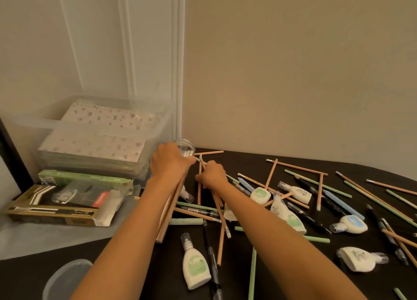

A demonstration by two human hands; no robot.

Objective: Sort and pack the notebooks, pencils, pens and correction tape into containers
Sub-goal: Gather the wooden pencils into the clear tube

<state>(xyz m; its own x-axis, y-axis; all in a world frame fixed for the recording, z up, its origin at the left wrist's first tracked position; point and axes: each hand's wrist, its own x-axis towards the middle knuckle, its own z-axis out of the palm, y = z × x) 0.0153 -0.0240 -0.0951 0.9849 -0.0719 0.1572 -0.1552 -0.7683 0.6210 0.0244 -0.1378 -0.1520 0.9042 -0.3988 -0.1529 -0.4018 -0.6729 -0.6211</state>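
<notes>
My left hand [168, 162] grips a bundle of wooden pencils [165, 218] that slants down under my forearm, right beside a small clear jar [186, 147] by the wall. My right hand [213, 175] is closed around a few more wooden pencils [222, 216] just to the right. Many loose wooden and green pencils [316, 182], black pens [209, 254] and white correction tapes [195, 266] lie scattered over the black table. Floral notebooks [97, 141] are stacked inside a clear plastic bin [155, 128] at the left.
An open cardboard pen box [61, 205] and a green box [85, 177] lie left of my arms on a grey sheet. A round translucent lid [65, 279] sits at the bottom left. The wall rises directly behind the table.
</notes>
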